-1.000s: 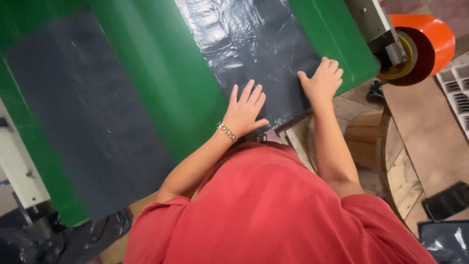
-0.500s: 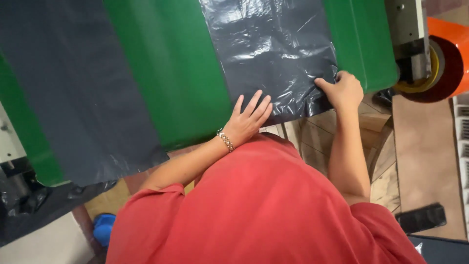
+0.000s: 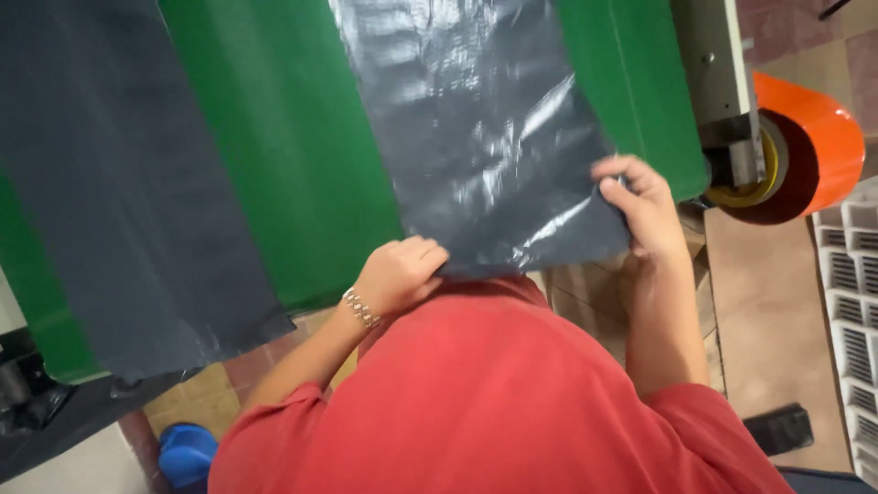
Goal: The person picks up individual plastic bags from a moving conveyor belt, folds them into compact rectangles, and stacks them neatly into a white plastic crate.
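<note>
Left of the hands, a second dark plastic sheet [image 3: 128, 183] lies on the green belt [image 3: 302, 155]. Right of them sits an orange roll [image 3: 805, 151], with a white slotted crate [image 3: 851, 302] beyond. Below left stands a blue container [image 3: 187, 453].

Bag [image 3: 476, 137]: glossy dark grey (pale glints)
Worktop [image 3: 302, 155]: plain green
Roll [image 3: 809, 146]: bright orange
Shirt [image 3: 494, 393]: red

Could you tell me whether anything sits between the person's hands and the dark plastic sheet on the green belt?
Nothing visible does. The left hand and the right hand both already grip the near edge of the dark plastic sheet directly, at its two corners, where it overhangs the green belt.
</note>
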